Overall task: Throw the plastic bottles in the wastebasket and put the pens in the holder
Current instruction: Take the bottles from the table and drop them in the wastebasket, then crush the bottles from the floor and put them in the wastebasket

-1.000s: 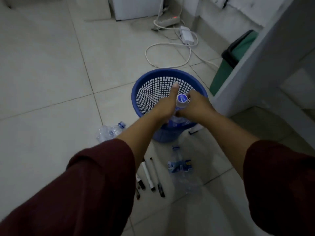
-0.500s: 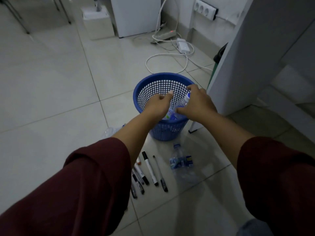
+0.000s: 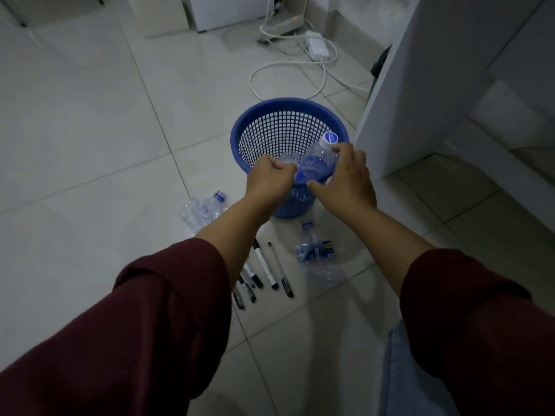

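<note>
A clear plastic bottle (image 3: 318,163) with a white and blue cap hangs tilted over the near rim of the blue mesh wastebasket (image 3: 264,115), cap pointing up and right. My left hand (image 3: 268,181) is curled at the bottle's lower end. My right hand (image 3: 348,178) grips it with fingertips at the neck and the thumb below. A crushed bottle (image 3: 201,210) lies on the floor left of the basket, partly behind my left forearm. A labelled bottle (image 3: 318,255) lies in front of the basket. Several pens (image 3: 265,270) lie side by side between them. No pen holder is visible.
A white cabinet panel (image 3: 420,85) stands close to the basket's right side, with a green bin (image 3: 377,67) behind it. A white cable (image 3: 288,67), adapter and power strip lie on the tiles beyond the basket. My denim-clad knee (image 3: 402,370) shows at bottom right.
The bottle has tipped from nearly upright between my hands to slanted over the basket rim, cap toward the right. My hands have drawn slightly apart along it.
</note>
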